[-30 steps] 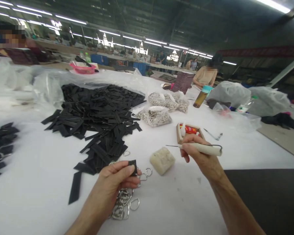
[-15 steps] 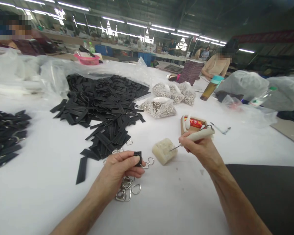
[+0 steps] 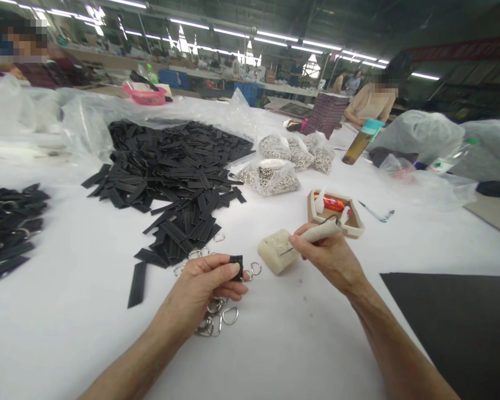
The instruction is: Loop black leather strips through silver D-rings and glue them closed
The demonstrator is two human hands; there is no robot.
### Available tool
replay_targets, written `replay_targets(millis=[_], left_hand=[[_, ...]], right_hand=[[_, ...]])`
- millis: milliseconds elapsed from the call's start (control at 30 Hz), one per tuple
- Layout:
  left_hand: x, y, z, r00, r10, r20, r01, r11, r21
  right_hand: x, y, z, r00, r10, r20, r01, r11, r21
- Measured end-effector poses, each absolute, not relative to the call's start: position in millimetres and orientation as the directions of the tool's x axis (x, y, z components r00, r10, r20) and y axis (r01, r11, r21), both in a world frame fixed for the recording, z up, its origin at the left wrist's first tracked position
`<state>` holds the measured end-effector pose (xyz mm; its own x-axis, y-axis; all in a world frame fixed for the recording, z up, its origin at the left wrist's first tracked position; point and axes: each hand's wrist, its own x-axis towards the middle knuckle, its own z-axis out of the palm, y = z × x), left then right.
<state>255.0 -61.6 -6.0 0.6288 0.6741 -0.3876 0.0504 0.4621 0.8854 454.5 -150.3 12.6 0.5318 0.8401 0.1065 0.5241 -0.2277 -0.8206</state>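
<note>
Between thumb and fingers, my left hand point(image 3: 216, 278) pinches a short folded black strap point(image 3: 235, 268). Metal D-rings point(image 3: 230, 315) lie beneath and around that hand. My right hand point(image 3: 327, 255) grips an awl point(image 3: 319, 232) by its thick whitish handle. The awl's thin metal shaft points left, over a pale yellowish block point(image 3: 275, 251) that looks like wax. I cannot tell whether the tip touches the block. A loose black strip point(image 3: 137, 284) lies to the left of my left hand.
Beyond my hands spreads a heap of black strips point(image 3: 179, 166), beside clear bags of metal rings point(image 3: 270, 178). A small cardboard box point(image 3: 356, 229) holds a red tube. Finished-looking black pieces with rings point(image 3: 12, 233) are piled at left. Right stands a teal-lidded bottle point(image 3: 360, 143); a co-worker point(image 3: 373, 103) sits behind.
My right hand and the awl have moved left, bringing the shaft further over the block. My left hand keeps its hold on the folded strap. The view has shifted slightly.
</note>
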Motion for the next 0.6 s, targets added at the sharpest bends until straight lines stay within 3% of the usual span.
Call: replay_targets(millis=[367, 600], left_hand=[[253.9, -62.2, -8.7, 0.657, 0.647, -0.386, 0.053, 0.472, 0.88], [253.5, -65.0, -7.5, 0.662, 0.654, -0.366, 0.049, 0.45, 0.892]], right_hand=[[454.8, -146.3, 7.5, 0.476, 0.877, 0.061, 0.532, -0.232, -0.815], [462.0, -153.5, 18.6, 0.539, 0.829, 0.147, 0.472, -0.153, -0.868]])
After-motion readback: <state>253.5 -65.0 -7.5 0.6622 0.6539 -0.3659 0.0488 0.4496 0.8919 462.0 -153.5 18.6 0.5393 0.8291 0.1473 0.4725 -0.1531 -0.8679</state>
